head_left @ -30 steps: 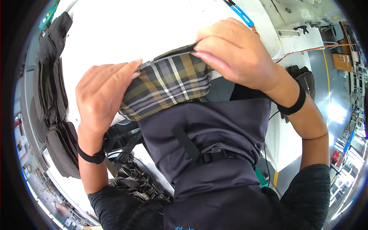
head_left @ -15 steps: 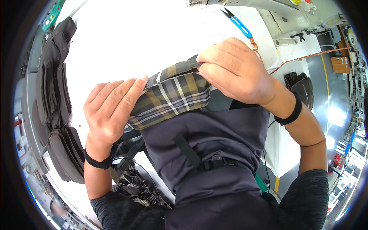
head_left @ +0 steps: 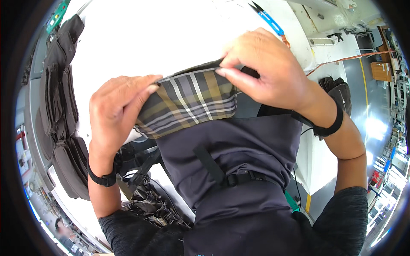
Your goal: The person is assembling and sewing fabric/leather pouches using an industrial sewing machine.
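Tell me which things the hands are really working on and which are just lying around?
Being worked on:
- plaid lining, pinched by the left hand and right hand
- dark grey bag it belongs to

Just lying about:
- blue thread snips
- stack of dark bags on the left
- white table

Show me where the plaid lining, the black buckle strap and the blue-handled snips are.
plaid lining (head_left: pixel 188 106), head view, middle of the checked fabric between the hands
black buckle strap (head_left: pixel 239 178), head view, on the buckle across the dark bag
blue-handled snips (head_left: pixel 270 19), head view, on the blue handle
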A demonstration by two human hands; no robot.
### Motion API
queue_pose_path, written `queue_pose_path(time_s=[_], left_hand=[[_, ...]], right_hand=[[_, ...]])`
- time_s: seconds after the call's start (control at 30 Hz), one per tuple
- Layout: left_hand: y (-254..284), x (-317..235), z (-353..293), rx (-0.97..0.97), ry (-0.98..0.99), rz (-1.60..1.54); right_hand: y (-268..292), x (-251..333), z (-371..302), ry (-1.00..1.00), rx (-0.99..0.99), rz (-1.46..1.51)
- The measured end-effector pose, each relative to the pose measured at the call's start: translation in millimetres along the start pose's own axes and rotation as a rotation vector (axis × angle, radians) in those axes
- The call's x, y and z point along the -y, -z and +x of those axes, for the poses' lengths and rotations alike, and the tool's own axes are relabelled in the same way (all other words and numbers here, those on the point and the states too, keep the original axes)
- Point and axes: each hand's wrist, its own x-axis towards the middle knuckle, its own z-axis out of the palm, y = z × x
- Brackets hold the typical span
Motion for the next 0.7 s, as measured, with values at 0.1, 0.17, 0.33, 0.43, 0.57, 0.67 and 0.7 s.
queue_pose_path(time_s=[0.1, 0.17, 0.33, 0.43, 0.57, 0.67, 0.7], left_hand=[[-2.5, 1.5, 2.8, 0.003, 0.122, -0.122], [-4.2, 1.3, 4.5, -0.004, 0.139, -0.12], [-3.2, 2.2, 5.7, 0.023, 0.175, -0.118], [0.5, 2.1, 6.4, 0.092, 0.215, -0.139], [0.2, 2.2, 5.2, 0.089, 0.229, -0.155], [-1.3, 2.6, 4.8, 0.091, 0.227, -0.156], [-3.0, 2.7, 5.6, 0.056, 0.206, -0.146]], right_hand=[[-3.3, -1.8, 2.7, -0.065, 0.002, 0.031], [-4.8, -2.2, 4.8, -0.103, -0.022, 0.068], [-6.2, -1.9, 5.2, -0.216, -0.007, 0.151], [-5.3, -1.8, 5.8, -0.252, -0.002, 0.151], [-4.0, -0.7, 7.6, -0.311, 0.028, 0.167], [-1.7, 0.3, 8.6, -0.378, 0.119, 0.16], [-0.3, 1.5, 9.5, -0.377, 0.12, 0.16]])
